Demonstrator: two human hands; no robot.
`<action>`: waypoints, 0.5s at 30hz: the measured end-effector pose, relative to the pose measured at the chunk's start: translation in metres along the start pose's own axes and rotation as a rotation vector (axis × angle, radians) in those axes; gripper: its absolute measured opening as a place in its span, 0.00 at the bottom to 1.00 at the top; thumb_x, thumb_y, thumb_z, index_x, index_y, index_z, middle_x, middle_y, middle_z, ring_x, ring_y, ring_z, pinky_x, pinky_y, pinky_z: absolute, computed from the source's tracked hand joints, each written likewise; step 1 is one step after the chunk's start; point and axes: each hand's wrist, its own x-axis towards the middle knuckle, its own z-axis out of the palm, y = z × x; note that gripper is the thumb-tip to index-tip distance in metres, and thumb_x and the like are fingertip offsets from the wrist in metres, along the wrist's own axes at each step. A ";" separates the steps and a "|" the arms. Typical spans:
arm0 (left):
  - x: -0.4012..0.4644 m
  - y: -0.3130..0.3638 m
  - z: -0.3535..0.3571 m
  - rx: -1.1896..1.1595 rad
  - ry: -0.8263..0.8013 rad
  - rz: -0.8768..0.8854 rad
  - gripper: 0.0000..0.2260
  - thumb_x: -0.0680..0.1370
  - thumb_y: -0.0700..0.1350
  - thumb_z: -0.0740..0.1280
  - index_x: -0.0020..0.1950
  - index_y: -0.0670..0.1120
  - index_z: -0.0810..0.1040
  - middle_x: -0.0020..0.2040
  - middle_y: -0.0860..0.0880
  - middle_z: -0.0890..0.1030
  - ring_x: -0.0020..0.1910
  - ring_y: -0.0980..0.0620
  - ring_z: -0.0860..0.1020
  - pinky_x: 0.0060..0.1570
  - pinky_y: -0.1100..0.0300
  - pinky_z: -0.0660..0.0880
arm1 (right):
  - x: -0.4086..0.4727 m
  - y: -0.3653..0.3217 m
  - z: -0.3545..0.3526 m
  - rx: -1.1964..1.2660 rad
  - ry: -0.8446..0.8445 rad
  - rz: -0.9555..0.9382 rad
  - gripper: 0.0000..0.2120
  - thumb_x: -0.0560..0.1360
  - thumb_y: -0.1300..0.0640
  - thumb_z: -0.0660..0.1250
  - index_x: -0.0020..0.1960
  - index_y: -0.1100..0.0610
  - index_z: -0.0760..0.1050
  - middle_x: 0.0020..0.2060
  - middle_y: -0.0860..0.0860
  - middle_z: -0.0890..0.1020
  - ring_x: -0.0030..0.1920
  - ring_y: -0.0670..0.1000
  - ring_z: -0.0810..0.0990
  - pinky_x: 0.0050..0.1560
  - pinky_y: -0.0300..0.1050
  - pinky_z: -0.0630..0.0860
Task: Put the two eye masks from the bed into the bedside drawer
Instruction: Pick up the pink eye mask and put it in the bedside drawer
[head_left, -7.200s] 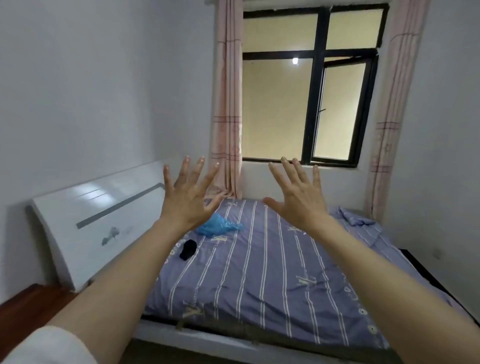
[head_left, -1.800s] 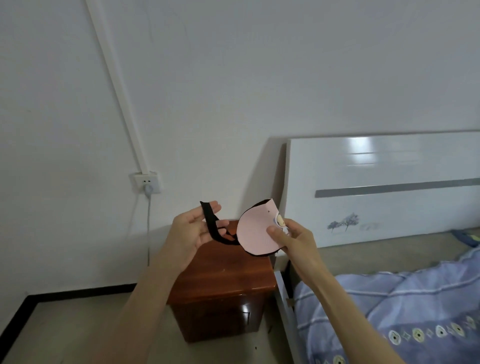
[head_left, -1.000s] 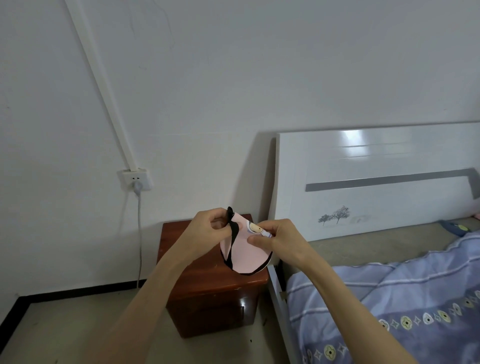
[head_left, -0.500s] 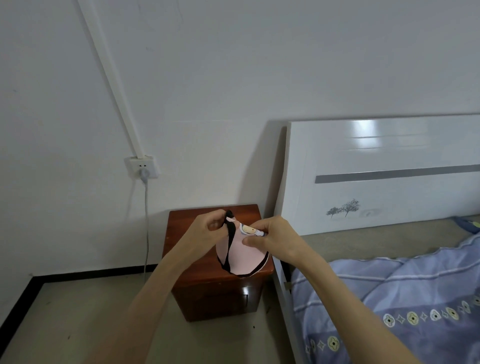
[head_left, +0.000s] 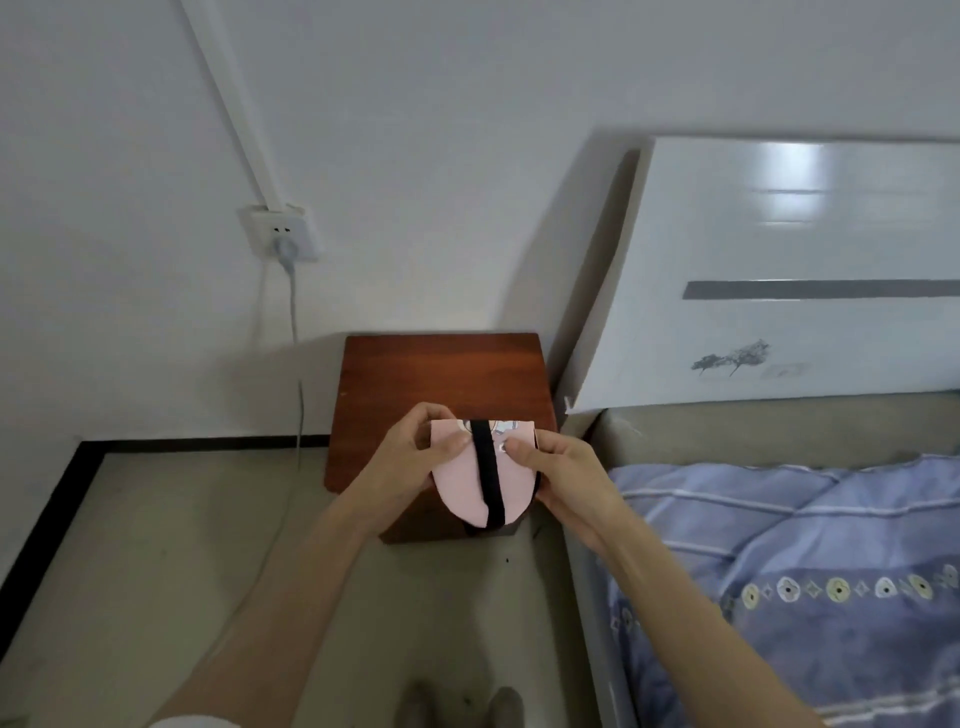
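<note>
While both hands pinch it — pink eye mask (head_left: 460, 480) stays folded.

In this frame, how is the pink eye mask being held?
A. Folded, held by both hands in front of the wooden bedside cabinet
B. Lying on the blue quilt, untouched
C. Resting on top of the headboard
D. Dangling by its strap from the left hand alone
A: the pink eye mask is folded with its black strap running down the middle, the left hand and right hand each pinching a side, in front of the bedside cabinet.
</note>
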 end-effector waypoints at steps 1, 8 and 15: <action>0.003 -0.015 -0.001 -0.010 0.027 -0.042 0.06 0.73 0.42 0.68 0.42 0.53 0.76 0.41 0.53 0.79 0.40 0.56 0.78 0.35 0.62 0.76 | 0.008 0.014 -0.001 -0.027 0.026 0.025 0.06 0.74 0.63 0.65 0.48 0.63 0.80 0.45 0.58 0.83 0.45 0.55 0.81 0.52 0.52 0.77; 0.021 -0.168 -0.034 0.052 0.350 -0.339 0.18 0.77 0.39 0.61 0.67 0.40 0.67 0.66 0.37 0.72 0.62 0.43 0.72 0.55 0.59 0.71 | 0.085 0.145 -0.043 -0.368 0.229 0.228 0.07 0.72 0.59 0.67 0.49 0.59 0.79 0.48 0.58 0.82 0.52 0.60 0.80 0.53 0.54 0.77; 0.059 -0.320 -0.113 0.232 0.437 -0.483 0.39 0.74 0.45 0.67 0.74 0.49 0.43 0.77 0.50 0.50 0.73 0.53 0.55 0.68 0.58 0.56 | 0.183 0.251 -0.084 -0.493 0.273 0.357 0.36 0.71 0.58 0.69 0.73 0.55 0.56 0.65 0.61 0.74 0.63 0.61 0.74 0.65 0.56 0.70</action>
